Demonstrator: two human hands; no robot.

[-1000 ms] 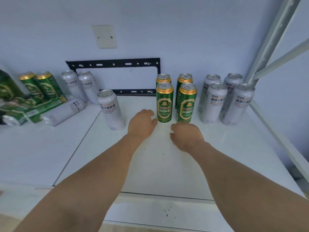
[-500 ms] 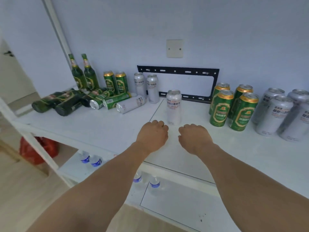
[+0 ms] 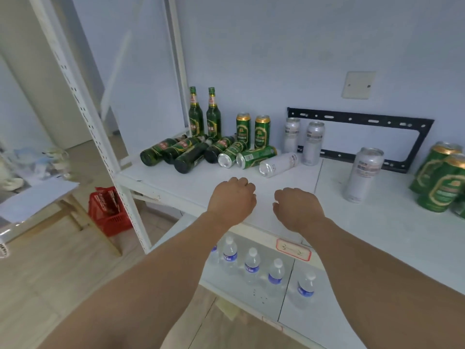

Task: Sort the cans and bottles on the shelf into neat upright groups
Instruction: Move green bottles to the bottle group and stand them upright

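Note:
Both hands hover over the front of the white shelf [image 3: 191,182], holding nothing. My left hand [image 3: 232,199] and my right hand [image 3: 298,210] have loosely curled fingers. Behind them lies a row of fallen items: several green bottles [image 3: 187,157], two green cans [image 3: 255,156] and a silver can [image 3: 278,163]. Upright at the back stand two green bottles [image 3: 205,117], two green cans [image 3: 253,131] and two silver cans [image 3: 303,139]. A lone silver can [image 3: 362,175] stands to the right, with upright green cans [image 3: 439,177] at the right edge.
A black metal bracket [image 3: 362,119] leans on the wall behind the cans. White shelf uprights [image 3: 100,137] frame the left side. Water bottles [image 3: 251,267] stand on the lower shelf. A red crate [image 3: 108,212] and a table sit on the floor at left.
My view has swung left, so the fallen bottles and cans are now centred. Both hands moved left with it, away from the sorted green and silver cans, still holding nothing.

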